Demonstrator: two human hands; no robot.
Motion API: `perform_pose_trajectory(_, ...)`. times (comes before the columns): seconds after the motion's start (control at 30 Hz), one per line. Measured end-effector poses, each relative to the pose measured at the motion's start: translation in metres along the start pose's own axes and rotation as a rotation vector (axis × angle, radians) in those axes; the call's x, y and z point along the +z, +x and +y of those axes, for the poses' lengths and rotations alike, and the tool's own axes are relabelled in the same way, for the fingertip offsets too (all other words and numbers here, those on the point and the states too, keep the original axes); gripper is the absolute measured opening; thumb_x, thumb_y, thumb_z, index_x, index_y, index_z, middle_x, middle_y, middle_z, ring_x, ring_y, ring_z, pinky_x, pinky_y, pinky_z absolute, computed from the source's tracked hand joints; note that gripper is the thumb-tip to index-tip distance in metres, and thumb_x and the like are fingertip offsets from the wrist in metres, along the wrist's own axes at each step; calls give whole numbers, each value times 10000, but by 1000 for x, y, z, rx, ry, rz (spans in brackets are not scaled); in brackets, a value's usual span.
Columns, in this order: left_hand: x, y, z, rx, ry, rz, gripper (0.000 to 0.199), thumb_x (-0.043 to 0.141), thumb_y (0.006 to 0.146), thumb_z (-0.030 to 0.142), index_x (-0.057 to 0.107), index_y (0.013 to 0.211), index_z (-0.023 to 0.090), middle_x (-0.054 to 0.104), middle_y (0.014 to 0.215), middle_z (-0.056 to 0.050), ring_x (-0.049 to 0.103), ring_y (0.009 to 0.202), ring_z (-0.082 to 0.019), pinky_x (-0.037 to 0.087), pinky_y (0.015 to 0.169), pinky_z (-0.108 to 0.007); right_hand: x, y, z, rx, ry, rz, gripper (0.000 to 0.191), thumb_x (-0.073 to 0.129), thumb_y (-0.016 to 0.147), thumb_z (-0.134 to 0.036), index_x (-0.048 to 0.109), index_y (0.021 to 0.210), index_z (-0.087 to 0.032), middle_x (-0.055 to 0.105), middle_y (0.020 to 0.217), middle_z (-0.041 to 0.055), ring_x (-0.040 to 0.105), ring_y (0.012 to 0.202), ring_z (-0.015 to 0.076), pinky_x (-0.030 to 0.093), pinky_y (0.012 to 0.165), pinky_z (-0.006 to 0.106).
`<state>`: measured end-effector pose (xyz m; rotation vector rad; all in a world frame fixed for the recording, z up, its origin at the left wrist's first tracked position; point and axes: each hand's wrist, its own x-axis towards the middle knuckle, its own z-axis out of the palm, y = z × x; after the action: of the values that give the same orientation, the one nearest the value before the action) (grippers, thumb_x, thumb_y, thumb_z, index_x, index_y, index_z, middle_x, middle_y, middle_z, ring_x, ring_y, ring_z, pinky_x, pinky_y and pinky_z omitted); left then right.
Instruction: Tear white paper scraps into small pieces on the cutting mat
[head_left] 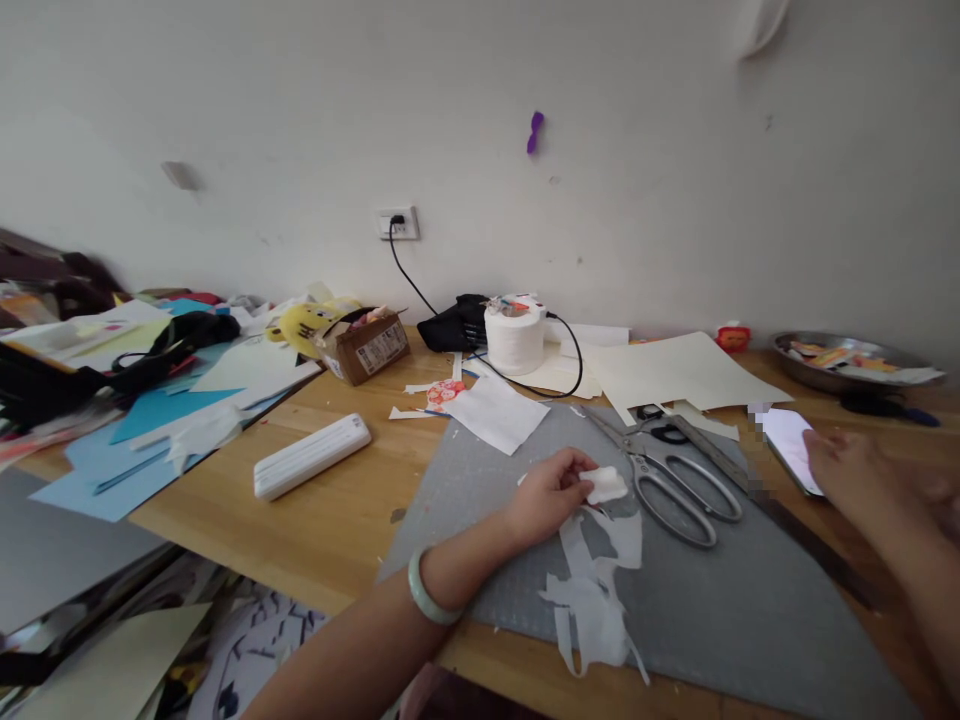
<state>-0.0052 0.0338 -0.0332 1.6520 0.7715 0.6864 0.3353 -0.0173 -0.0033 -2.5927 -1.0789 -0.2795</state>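
My left hand point(551, 490) rests on the grey cutting mat point(517, 590), closed on a small folded piece of white tissue point(604, 485) between thumb and fingers. Just below it lies a torn, cut-up sheet of thin white tissue point(596, 610). Large metal-handled scissors point(675, 495) lie to the right of that hand, blades pointing away. At the right, my right hand point(840, 465) touches the edge of a phone point(791, 447) with a lit screen. Blur and the angle hide most of that hand's fingers, so its grip is unclear.
A long metal ruler point(810, 545) crosses the mat's right side. Behind stand a tissue roll point(514, 340), a cardboard box point(367, 345) and a metal tray point(855, 365) of scraps. A white oblong case point(313, 456) lies left of the mat. Coloured papers point(180, 410) pile up farther left.
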Motion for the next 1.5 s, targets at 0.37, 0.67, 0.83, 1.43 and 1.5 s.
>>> perform_pose_trajectory(0.37, 1, 0, 7, -8, -63, 13, 160, 481, 776, 124, 495, 931, 158, 546, 784, 1, 544, 683, -92, 437, 636, -214, -35, -41, -51, -62, 354, -176, 487, 259, 851, -436, 547, 1078, -115, 589, 1081, 248, 544, 1000, 352, 389, 721, 407)
perform_pose_trajectory(0.67, -1, -2, 4, 7, -3, -2, 192, 495, 792, 189, 505, 983, 170, 574, 770, -2, 542, 679, -105, 425, 633, -219, -20, -143, -103, -755, 767, -130, 161, 472, 819, -328, 561, 906, -226, 641, 933, 62, 576, 913, 225, 414, 840, 353)
perform_pose_trajectory(0.83, -1, -3, 7, 61, -9, -41, 168, 505, 773, 180, 515, 939, 154, 547, 779, 0, 518, 663, -92, 409, 617, -206, -6, -149, -101, -800, 837, -107, 148, 478, 840, -262, 532, 968, -210, 612, 893, 61, 591, 817, 191, 475, 729, 302)
perform_pose_trajectory(1.43, -1, -1, -1, 138, 75, -23, 207, 508, 777, 236, 528, 967, 159, 551, 772, -6, 516, 710, -120, 396, 639, -231, 1, -146, -104, -877, 827, -180, 165, 480, 833, -295, 533, 961, -206, 606, 854, 56, 593, 752, 186, 493, 702, 312)
perform_pose_trajectory(1.5, -2, -1, -1, 142, 76, -22, 202, 511, 775, 236, 532, 960, 159, 552, 774, -7, 516, 713, -120, 397, 643, -231, 0, -147, -104, -884, 821, -196, 172, 487, 831, -299, 543, 962, -204, 615, 853, 54, 598, 748, 182, 500, 690, 302)
